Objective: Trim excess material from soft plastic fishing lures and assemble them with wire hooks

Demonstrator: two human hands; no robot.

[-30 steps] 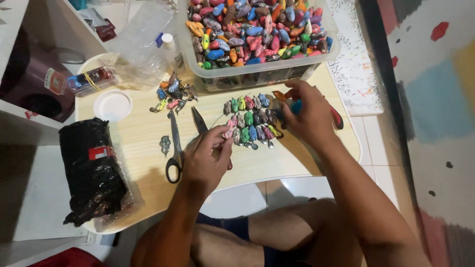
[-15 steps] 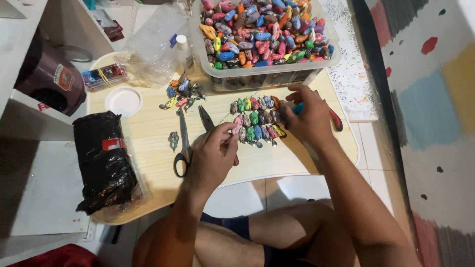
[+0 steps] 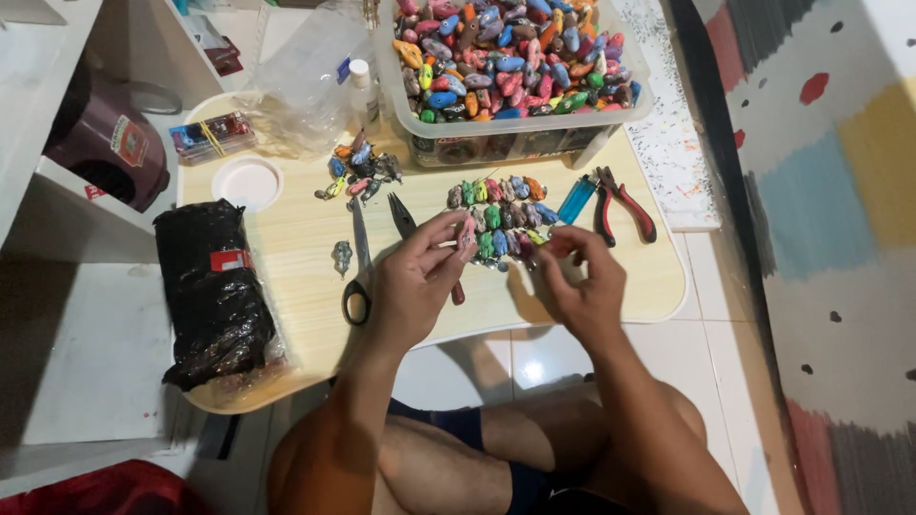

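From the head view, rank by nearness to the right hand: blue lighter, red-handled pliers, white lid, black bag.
From the right hand:
1. Blue lighter, just above it.
2. Red-handled pliers, up and right.
3. White lid, far left.
4. Black bag, left edge.

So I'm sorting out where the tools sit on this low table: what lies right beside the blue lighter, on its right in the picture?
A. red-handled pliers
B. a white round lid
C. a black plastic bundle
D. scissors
A: the red-handled pliers lie just right of the blue lighter, while the scissors sit far to the left.
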